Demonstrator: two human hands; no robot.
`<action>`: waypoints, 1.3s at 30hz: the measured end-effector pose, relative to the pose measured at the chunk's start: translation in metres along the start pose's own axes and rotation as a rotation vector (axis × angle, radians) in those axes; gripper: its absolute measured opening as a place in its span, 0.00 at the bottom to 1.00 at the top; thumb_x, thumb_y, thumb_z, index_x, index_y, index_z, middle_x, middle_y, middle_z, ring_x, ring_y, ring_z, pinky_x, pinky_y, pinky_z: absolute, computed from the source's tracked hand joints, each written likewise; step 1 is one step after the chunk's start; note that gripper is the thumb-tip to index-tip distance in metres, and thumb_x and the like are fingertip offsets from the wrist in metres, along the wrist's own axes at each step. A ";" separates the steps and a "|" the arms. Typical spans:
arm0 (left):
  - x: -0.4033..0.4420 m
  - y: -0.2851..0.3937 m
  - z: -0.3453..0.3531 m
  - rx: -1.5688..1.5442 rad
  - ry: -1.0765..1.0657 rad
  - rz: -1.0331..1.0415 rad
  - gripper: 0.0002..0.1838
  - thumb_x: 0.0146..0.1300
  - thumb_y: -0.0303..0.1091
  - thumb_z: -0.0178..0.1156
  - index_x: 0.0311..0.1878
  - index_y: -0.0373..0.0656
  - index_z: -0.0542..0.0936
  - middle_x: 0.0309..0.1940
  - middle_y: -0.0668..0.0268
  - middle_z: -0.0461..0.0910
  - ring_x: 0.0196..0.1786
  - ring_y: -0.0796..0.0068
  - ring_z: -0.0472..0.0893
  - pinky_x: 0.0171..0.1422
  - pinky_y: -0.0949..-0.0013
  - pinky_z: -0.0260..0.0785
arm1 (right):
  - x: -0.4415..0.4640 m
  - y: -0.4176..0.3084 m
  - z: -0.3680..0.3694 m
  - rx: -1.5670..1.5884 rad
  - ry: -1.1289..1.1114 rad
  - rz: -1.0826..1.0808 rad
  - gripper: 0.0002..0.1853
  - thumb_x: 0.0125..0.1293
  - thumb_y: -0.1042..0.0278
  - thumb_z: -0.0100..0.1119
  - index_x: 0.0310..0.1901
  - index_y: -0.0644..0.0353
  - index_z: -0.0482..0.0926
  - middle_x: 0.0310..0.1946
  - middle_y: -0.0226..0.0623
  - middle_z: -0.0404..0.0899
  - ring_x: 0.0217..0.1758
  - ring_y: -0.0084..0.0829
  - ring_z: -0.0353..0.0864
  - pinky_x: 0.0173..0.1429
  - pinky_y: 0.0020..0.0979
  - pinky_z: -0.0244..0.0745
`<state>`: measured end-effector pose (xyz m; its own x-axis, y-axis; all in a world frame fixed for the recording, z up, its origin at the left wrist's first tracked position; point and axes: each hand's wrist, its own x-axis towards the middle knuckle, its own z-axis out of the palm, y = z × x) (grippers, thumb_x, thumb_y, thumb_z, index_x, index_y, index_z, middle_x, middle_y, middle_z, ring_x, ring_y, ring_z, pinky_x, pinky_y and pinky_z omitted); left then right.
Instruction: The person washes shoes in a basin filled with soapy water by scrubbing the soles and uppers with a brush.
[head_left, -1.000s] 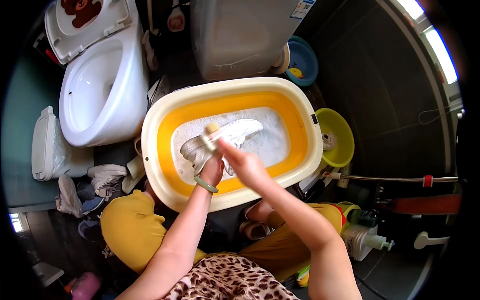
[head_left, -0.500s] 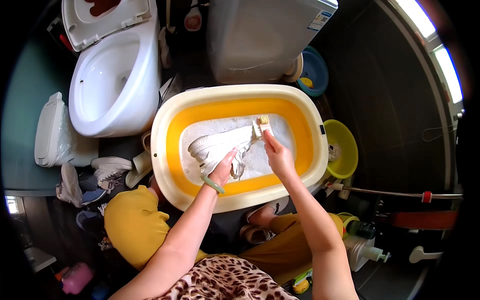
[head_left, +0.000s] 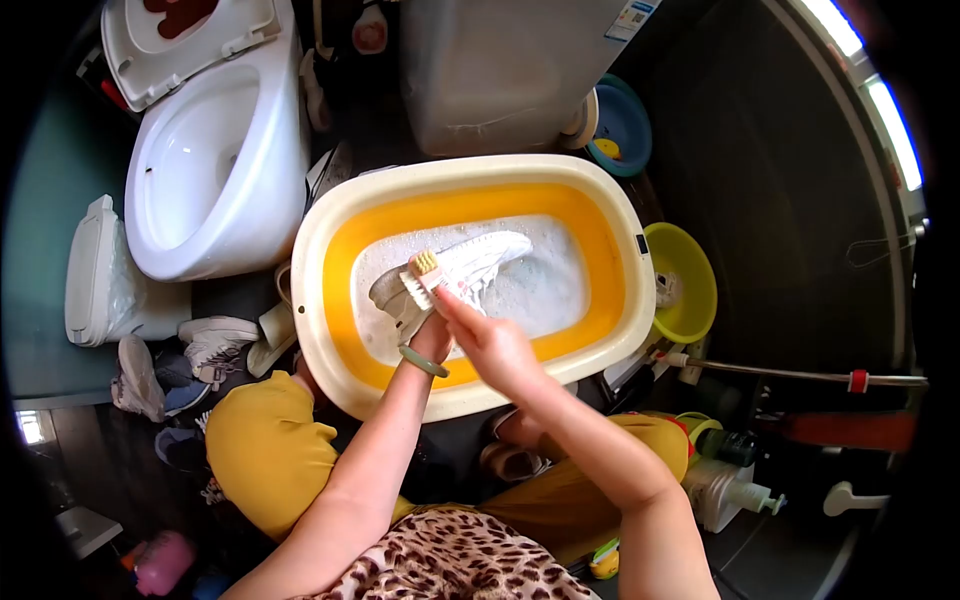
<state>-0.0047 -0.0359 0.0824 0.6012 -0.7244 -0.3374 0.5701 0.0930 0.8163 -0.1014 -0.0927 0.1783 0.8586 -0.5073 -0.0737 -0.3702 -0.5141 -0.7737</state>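
A white shoe (head_left: 490, 252) lies over soapy water inside a cream and orange tub (head_left: 600, 230), its toe toward the upper right. My left hand (head_left: 432, 338), with a green bangle at the wrist, holds the shoe from below near its middle; its fingers are partly hidden behind my other hand. My right hand (head_left: 490, 338) is closed on a scrub brush (head_left: 425, 278), which has bristles on two sides. The brush is at the heel half of the shoe, over its side.
A toilet (head_left: 205, 170) and a lidded bin (head_left: 90, 270) stand left. Several worn shoes (head_left: 215, 345) lie by my left knee. A green basin (head_left: 685, 290) and a blue basin (head_left: 622, 130) are right of the tub. A metal pole (head_left: 790, 372) extends at the right.
Since half a second ago, my right hand and the brush have moved left from the toe half to the heel half. The shoe has shifted and tilted, its toe now higher in view.
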 end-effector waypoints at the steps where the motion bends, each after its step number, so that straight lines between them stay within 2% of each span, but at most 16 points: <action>1: -0.001 0.002 0.002 0.069 -0.008 0.007 0.21 0.68 0.41 0.49 0.57 0.37 0.68 0.50 0.65 0.71 0.53 0.74 0.70 0.59 0.73 0.61 | 0.003 0.002 -0.008 -0.032 -0.016 0.037 0.21 0.64 0.70 0.53 0.59 0.47 0.71 0.40 0.48 0.80 0.37 0.28 0.80 0.44 0.28 0.74; 3: -0.004 0.003 -0.004 0.390 -0.099 0.059 0.20 0.68 0.35 0.49 0.58 0.34 0.69 0.56 0.62 0.71 0.58 0.71 0.69 0.65 0.71 0.58 | 0.019 0.048 -0.021 -0.044 0.155 0.102 0.20 0.65 0.69 0.53 0.59 0.47 0.71 0.34 0.48 0.80 0.31 0.30 0.80 0.40 0.29 0.74; 5: -0.007 0.003 0.007 -0.036 -0.016 -0.036 0.19 0.66 0.32 0.50 0.56 0.30 0.70 0.58 0.59 0.70 0.61 0.70 0.68 0.67 0.71 0.56 | 0.023 0.045 -0.042 -0.089 0.101 0.373 0.20 0.65 0.70 0.52 0.59 0.46 0.71 0.35 0.47 0.80 0.34 0.30 0.80 0.41 0.27 0.73; 8: -0.005 0.000 0.005 0.079 -0.069 0.066 0.19 0.67 0.34 0.51 0.58 0.37 0.68 0.50 0.65 0.72 0.50 0.74 0.70 0.56 0.70 0.64 | 0.003 0.011 -0.007 -0.093 -0.010 0.044 0.21 0.63 0.69 0.54 0.59 0.46 0.71 0.36 0.52 0.79 0.37 0.37 0.82 0.43 0.31 0.73; 10: -0.007 0.008 0.001 -0.102 -0.162 0.022 0.22 0.67 0.36 0.51 0.61 0.39 0.63 0.49 0.67 0.71 0.50 0.77 0.70 0.56 0.71 0.63 | -0.002 -0.014 -0.003 -0.093 -0.082 0.113 0.22 0.62 0.70 0.56 0.59 0.46 0.71 0.40 0.53 0.77 0.42 0.39 0.82 0.46 0.32 0.73; 11: -0.007 0.008 0.010 -0.221 0.083 -0.115 0.20 0.67 0.34 0.50 0.60 0.37 0.66 0.51 0.66 0.72 0.52 0.76 0.70 0.59 0.72 0.62 | 0.004 -0.007 -0.010 -0.114 -0.099 0.155 0.22 0.62 0.69 0.55 0.59 0.47 0.71 0.41 0.53 0.77 0.43 0.40 0.81 0.47 0.32 0.73; 13: 0.002 -0.013 -0.006 0.075 -0.114 0.148 0.18 0.67 0.32 0.50 0.57 0.36 0.69 0.53 0.64 0.72 0.55 0.74 0.70 0.62 0.71 0.59 | 0.017 0.045 -0.018 -0.092 0.132 0.038 0.21 0.65 0.67 0.53 0.60 0.49 0.69 0.35 0.51 0.79 0.34 0.38 0.82 0.39 0.32 0.74; 16: -0.005 -0.005 0.006 -0.177 -0.001 0.012 0.18 0.65 0.31 0.53 0.56 0.36 0.70 0.52 0.64 0.72 0.55 0.74 0.71 0.61 0.72 0.61 | 0.024 0.048 -0.033 -0.172 0.158 0.293 0.20 0.65 0.68 0.52 0.60 0.50 0.70 0.35 0.50 0.80 0.33 0.36 0.82 0.37 0.30 0.73; 21: -0.005 0.002 0.001 -0.209 -0.016 0.013 0.16 0.66 0.35 0.51 0.55 0.40 0.71 0.48 0.67 0.73 0.49 0.76 0.72 0.55 0.72 0.65 | -0.001 0.003 0.001 -0.166 -0.034 0.021 0.22 0.63 0.66 0.55 0.60 0.40 0.70 0.36 0.50 0.79 0.35 0.35 0.82 0.41 0.32 0.74; 24: 0.002 -0.004 -0.004 -0.301 -0.031 -0.042 0.18 0.65 0.30 0.50 0.57 0.34 0.69 0.54 0.62 0.72 0.55 0.71 0.73 0.59 0.70 0.64 | 0.017 0.043 -0.035 -0.050 0.098 0.307 0.21 0.65 0.62 0.53 0.60 0.35 0.69 0.36 0.49 0.79 0.33 0.38 0.81 0.40 0.35 0.74; 26: -0.011 0.027 0.009 -0.430 -0.083 -0.070 0.18 0.64 0.29 0.51 0.57 0.33 0.68 0.52 0.59 0.74 0.54 0.68 0.74 0.60 0.68 0.65 | 0.025 0.099 -0.056 -0.263 0.126 0.520 0.21 0.67 0.63 0.51 0.61 0.34 0.69 0.36 0.35 0.82 0.28 0.24 0.78 0.32 0.27 0.72; 27: -0.011 0.035 0.010 -0.458 -0.101 -0.064 0.18 0.65 0.30 0.50 0.57 0.32 0.68 0.52 0.57 0.74 0.53 0.67 0.74 0.60 0.66 0.65 | 0.023 0.154 -0.055 -0.068 0.243 0.480 0.20 0.67 0.63 0.50 0.61 0.40 0.69 0.30 0.31 0.79 0.20 0.18 0.69 0.25 0.21 0.66; 29: 0.002 0.032 -0.010 -0.577 -0.132 -0.164 0.19 0.65 0.31 0.50 0.56 0.32 0.68 0.52 0.56 0.74 0.54 0.65 0.74 0.60 0.65 0.65 | 0.023 0.114 -0.075 0.458 0.360 0.480 0.29 0.65 0.62 0.54 0.66 0.54 0.59 0.22 0.29 0.73 0.17 0.16 0.63 0.21 0.22 0.61; 32: 0.006 0.042 -0.017 -0.620 -0.136 -0.178 0.19 0.64 0.34 0.49 0.55 0.33 0.69 0.51 0.55 0.75 0.54 0.63 0.74 0.61 0.63 0.65 | 0.026 0.073 -0.092 0.551 0.392 0.512 0.30 0.63 0.66 0.56 0.66 0.58 0.59 0.17 0.25 0.65 0.14 0.16 0.58 0.18 0.20 0.55; 35: 0.005 0.042 -0.024 -0.657 -0.130 -0.213 0.18 0.63 0.34 0.51 0.53 0.33 0.70 0.49 0.56 0.76 0.52 0.64 0.76 0.59 0.64 0.67 | 0.027 0.060 -0.096 1.016 0.101 0.363 0.20 0.60 0.72 0.58 0.54 0.60 0.68 0.14 0.19 0.55 0.13 0.12 0.50 0.18 0.17 0.46; 39: 0.002 0.039 -0.032 -0.599 -0.017 -0.233 0.19 0.62 0.38 0.55 0.51 0.35 0.72 0.46 0.56 0.78 0.47 0.64 0.78 0.55 0.64 0.70 | 0.030 0.062 -0.083 1.051 -0.077 0.379 0.12 0.58 0.72 0.59 0.44 0.60 0.71 0.13 0.19 0.54 0.12 0.13 0.48 0.17 0.19 0.45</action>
<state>0.0367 -0.0119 0.0986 0.4178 -0.7821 -0.4624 0.9016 0.2939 0.3175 -0.1280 -0.1970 0.1805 0.7872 -0.4444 -0.4276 -0.1599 0.5225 -0.8375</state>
